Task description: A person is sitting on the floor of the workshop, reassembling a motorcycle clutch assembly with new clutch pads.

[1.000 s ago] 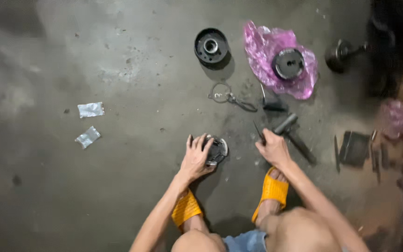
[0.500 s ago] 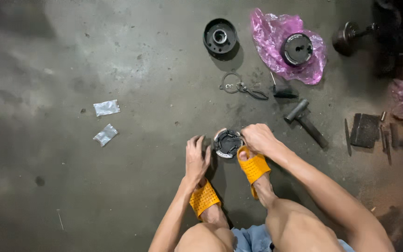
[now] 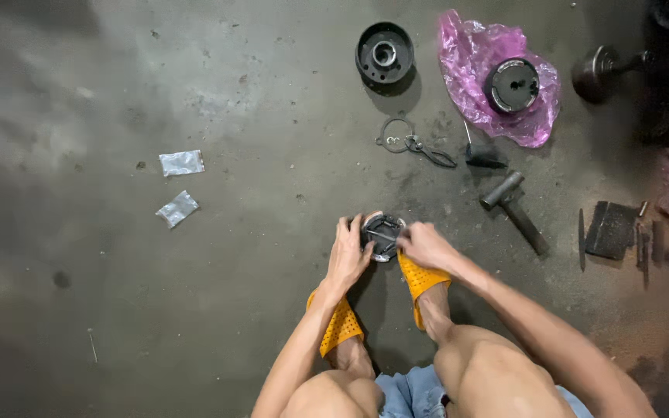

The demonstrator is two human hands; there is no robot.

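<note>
The round metal part (image 3: 382, 236), a dark disc with a bright rim, lies on the concrete floor (image 3: 218, 255) just ahead of my two orange sandals (image 3: 421, 280). My left hand (image 3: 348, 255) clasps its left edge, fingers curled over the rim and closed on it, steadying it. My right hand (image 3: 423, 244) meets the part from the right, fingertips pinched at its face; whether they grip a small piece there I cannot tell. By my judgement the step in hand is work on the face of this disc, fitting or freeing something at its centre. The next move would call for a firm left-hand hold while the right works with fine pressure.

Farther out: a wire ring with a cord (image 3: 408, 143), a hammer (image 3: 514, 201), a black hub (image 3: 385, 53), a second disc on a pink plastic bag (image 3: 470, 58), and, well apart to the left, two small clear packets (image 3: 181, 162).
</note>
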